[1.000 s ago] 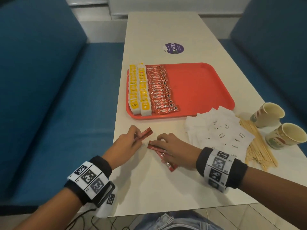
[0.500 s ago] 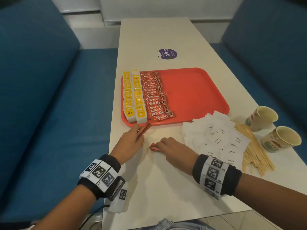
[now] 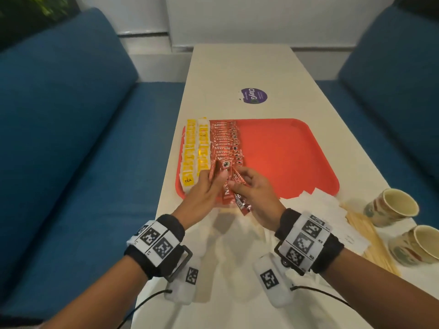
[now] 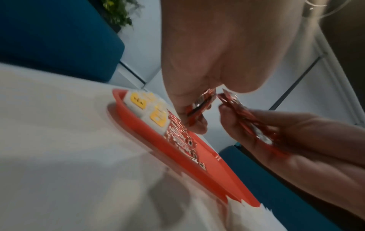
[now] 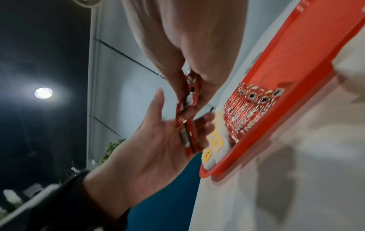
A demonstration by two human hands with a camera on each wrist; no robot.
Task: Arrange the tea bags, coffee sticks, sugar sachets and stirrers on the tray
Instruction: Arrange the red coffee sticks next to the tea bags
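A red tray holds two columns of yellow tea bags at its left and a row of red coffee sticks beside them. Both hands hover over the tray's near-left edge. My left hand grips red coffee sticks across its fingers. Close to its right, my right hand pinches more coffee sticks, their ends hanging towards me. White sugar sachets and wooden stirrers lie on the table right of the tray.
Two paper cups stand at the table's right edge beside the stirrers. A purple sticker lies beyond the tray. Blue sofas flank the narrow white table. The tray's right half is bare.
Both hands left the tabletop with their coffee sticks, moved forward and came together over the tray's near-left edge. No sticks remain on the table in front of me.
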